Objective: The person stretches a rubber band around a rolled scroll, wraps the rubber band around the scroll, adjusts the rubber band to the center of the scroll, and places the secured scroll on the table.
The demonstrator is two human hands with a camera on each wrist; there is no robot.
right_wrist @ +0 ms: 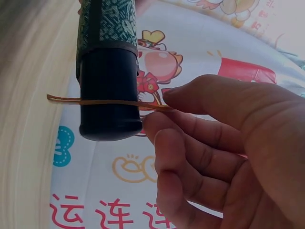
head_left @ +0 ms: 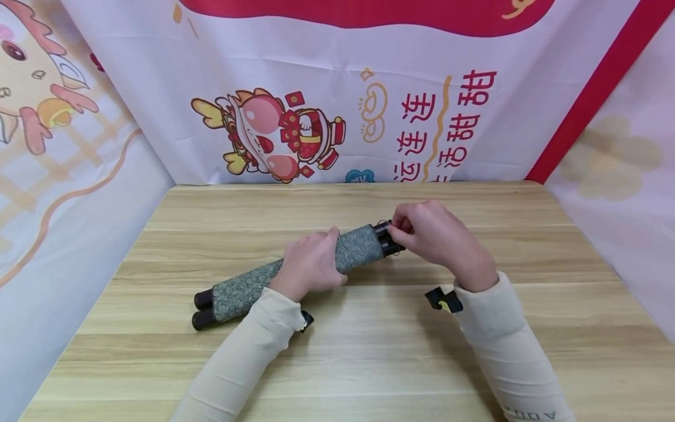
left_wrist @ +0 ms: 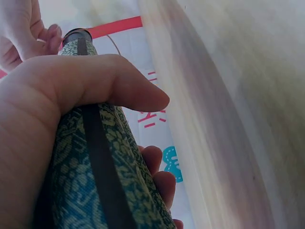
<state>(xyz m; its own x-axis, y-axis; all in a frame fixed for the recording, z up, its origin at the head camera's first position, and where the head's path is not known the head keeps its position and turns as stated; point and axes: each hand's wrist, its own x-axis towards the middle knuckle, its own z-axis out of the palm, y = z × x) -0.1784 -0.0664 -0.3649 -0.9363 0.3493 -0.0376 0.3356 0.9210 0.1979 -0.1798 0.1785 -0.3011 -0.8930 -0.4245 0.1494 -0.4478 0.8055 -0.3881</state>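
Green-grey patterned fabric is covering the rolled scroll, which is lying diagonally over the middle of the pale wood-grain tabletop. Long axis: the roll is running from near left to far right as I am looking down, its far end pointing toward my right grip. Dark rod ends are protruding side by side at the near-left end; a second dark pair is projecting at the far right. A dark stripe is running lengthwise along the fabric.

With my left grip I am clasping the roll near its middle, the thumb crossing over it and the fingertips showing at the opposite side; the span is matching the roll's thickness.

With my right grip, set narrow, I am pinching a thin tan band between thumb and forefinger. This band is crossing a dark far-right rod end just short of its tip, with a loop extending beyond the rod's opposite side.

Cream sleeves are covering both forearms. A printed cloth is hanging behind the tabletop's far edge.
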